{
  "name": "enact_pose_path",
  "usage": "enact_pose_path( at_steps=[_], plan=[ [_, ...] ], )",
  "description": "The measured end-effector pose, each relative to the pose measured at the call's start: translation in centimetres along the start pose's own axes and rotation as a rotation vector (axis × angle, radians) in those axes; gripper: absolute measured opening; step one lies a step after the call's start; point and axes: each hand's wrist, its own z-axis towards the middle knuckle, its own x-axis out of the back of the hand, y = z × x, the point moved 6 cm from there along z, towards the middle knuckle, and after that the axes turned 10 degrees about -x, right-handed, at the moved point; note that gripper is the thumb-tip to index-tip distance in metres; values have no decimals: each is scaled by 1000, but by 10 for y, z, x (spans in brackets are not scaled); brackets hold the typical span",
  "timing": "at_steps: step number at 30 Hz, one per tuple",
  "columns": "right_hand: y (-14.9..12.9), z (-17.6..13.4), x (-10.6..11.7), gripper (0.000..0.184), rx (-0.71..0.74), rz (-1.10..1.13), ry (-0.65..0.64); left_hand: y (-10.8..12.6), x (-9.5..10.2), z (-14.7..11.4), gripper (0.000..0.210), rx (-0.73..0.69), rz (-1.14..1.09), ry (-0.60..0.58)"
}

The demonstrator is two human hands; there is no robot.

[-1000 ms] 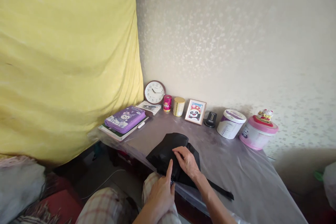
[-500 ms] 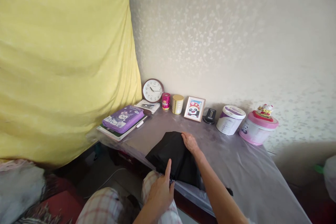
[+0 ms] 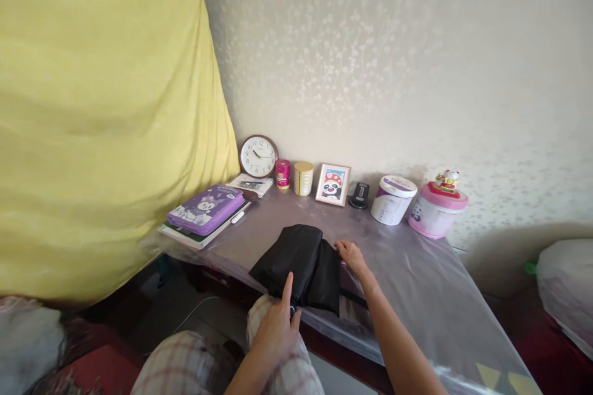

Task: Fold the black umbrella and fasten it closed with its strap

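A black folding umbrella [image 3: 296, 259] lies loosely collapsed at the table's front edge, its fabric panels spread out in broad folds. Around its handle end, my left hand [image 3: 277, 325] is closed, with the index finger stretched along the fabric. My right hand [image 3: 351, 256] is at the right side of the umbrella, fingers closed on the edge of a fabric panel. From under the fabric a dark strip extends right, beneath my right forearm. Most of the handle is hidden in my left hand.
Along the wall stand a clock [image 3: 259, 156], a pink can [image 3: 282, 174], a yellow-lidded can [image 3: 303, 179], a picture frame [image 3: 332, 185], a black stand [image 3: 359, 195], a white tub [image 3: 393, 200] and a pink-lidded tub [image 3: 435, 213]. A purple case [image 3: 206, 210] lies on books at left.
My right hand has moved down and right over the umbrella's fabric, and a panel on the right now spreads out more. My left hand keeps its grip. The view has shifted slightly.
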Motion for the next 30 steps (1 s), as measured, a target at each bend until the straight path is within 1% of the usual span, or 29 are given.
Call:
enact_pose_path(
  at_steps=[4,9,13,18,21,25,28,30],
  plan=[
    [7,0,-2,34,-57,85,-50,1,5,-1,67,-21,5,31],
    [12,-2,-1,41,-103,146,-93,0,8,-1,66,-11,44,39],
    [16,-1,-2,42,-140,227,-126,-1,8,-1,65,-5,36,31],
    [21,-1,-5,38,-172,325,-159,-3,9,-1,65,-16,13,48],
    [23,-1,-8,36,-169,349,-164,-3,8,-1,65,-4,10,38],
    [25,0,-12,28,-161,366,-165,-5,6,1,65,1,-27,28],
    [26,0,-14,22,-158,397,-168,-8,4,2,67,-12,-119,49],
    [26,-1,-15,20,-155,425,-165,-10,2,3,69,-29,-236,64]
  ],
)
